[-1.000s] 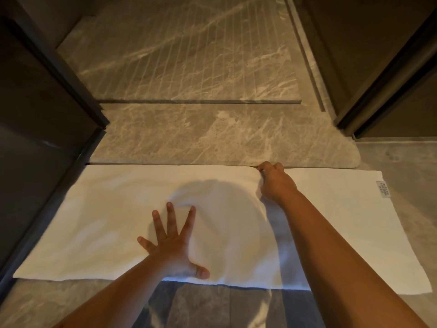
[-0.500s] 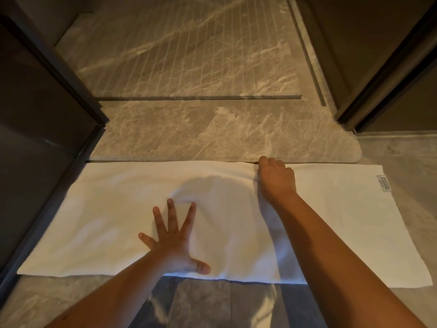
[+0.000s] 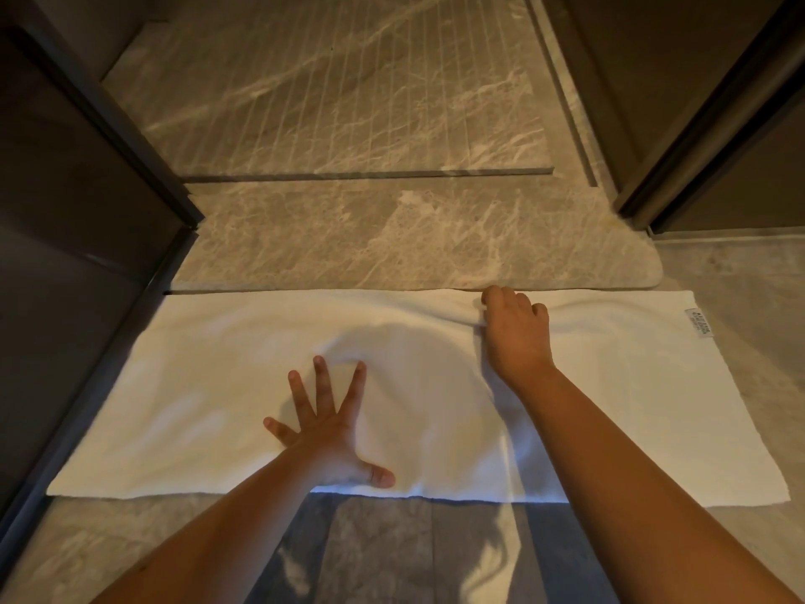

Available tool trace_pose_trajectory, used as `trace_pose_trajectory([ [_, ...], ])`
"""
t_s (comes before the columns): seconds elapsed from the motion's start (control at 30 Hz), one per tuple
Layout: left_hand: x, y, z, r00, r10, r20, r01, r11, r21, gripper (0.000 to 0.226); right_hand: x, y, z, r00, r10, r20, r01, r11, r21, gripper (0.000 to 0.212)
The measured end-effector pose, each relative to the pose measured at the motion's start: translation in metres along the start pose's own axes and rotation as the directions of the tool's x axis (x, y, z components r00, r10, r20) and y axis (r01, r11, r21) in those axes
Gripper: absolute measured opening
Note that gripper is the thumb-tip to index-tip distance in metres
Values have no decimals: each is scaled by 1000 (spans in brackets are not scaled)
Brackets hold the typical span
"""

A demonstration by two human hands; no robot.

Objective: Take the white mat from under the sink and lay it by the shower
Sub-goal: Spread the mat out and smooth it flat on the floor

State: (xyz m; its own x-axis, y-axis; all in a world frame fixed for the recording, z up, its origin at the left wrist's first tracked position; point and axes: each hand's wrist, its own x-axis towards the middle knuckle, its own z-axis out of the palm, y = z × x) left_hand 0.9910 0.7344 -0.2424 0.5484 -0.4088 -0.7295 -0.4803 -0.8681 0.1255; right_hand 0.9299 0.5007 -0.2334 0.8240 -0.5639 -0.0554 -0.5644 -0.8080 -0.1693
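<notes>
The white mat (image 3: 209,407) is lying flat on the grey floor (image 3: 122,542), stretching across the view from 9 o'clock to 3 o'clock. Its far long edge is running just along the marble threshold (image 3: 392,237) at 12 o'clock. Beyond that threshold, further toward 12, the grooved shower floor (image 3: 348,93) is showing.

The left hand (image 3: 331,433) is pressing down on the mat near its close edge, at about 6 o'clock. The palm is lying flat with all the fingers fanned wide apart and the thumb pointing toward 3 o'clock, gripping nothing. The right hand (image 3: 516,333) is working the far edge at about 1 o'clock. Its fingers are curling over that edge right where the mat is meeting the threshold, and the cloth is bunching into a small ridge beside the thumb, so it is gripping the mat there. The two hands are sitting well apart, both forearms reaching in from 6 o'clock.

A soft rounded shadow is falling over the middle of the mat between the hands. Faint ripples are showing in the cloth toward 9 o'clock. A small label (image 3: 699,323) is sitting on the mat's end at 3 o'clock, its print too small to read. A dark frame (image 3: 130,137) is closing in the scene at 10 o'clock, with the mat's left end lying just beside its base. Another dark frame (image 3: 697,124) is standing at 2 o'clock.
</notes>
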Motion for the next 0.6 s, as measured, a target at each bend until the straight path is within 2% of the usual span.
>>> trace_pose_trajectory([
  [0.1, 2, -1, 0, 1000, 6, 2, -6, 1000, -2, 141, -3, 7, -6, 998, 6, 62, -12, 996, 90, 35],
  [0.23, 4, -1, -2, 1000, -3, 6, 3, 1000, -8, 141, -16, 11, -17, 992, -62, 109, 27, 955, 295, 4],
  [0.27, 4, -1, -2, 1000, 1, 4, -1, 1000, -8, 141, -21, 12, -19, 991, -72, 110, 33, 945, 326, 5],
  [0.47, 8, -5, 1, 999, 35, -41, -36, 999, -13, 140, -46, 10, -16, 975, -112, 191, 61, 966, 251, 6],
  [0.6, 9, -7, 4, 995, 60, -81, -63, 998, -27, 138, -65, 3, -13, 968, -86, 237, 15, 959, 284, 8],
])
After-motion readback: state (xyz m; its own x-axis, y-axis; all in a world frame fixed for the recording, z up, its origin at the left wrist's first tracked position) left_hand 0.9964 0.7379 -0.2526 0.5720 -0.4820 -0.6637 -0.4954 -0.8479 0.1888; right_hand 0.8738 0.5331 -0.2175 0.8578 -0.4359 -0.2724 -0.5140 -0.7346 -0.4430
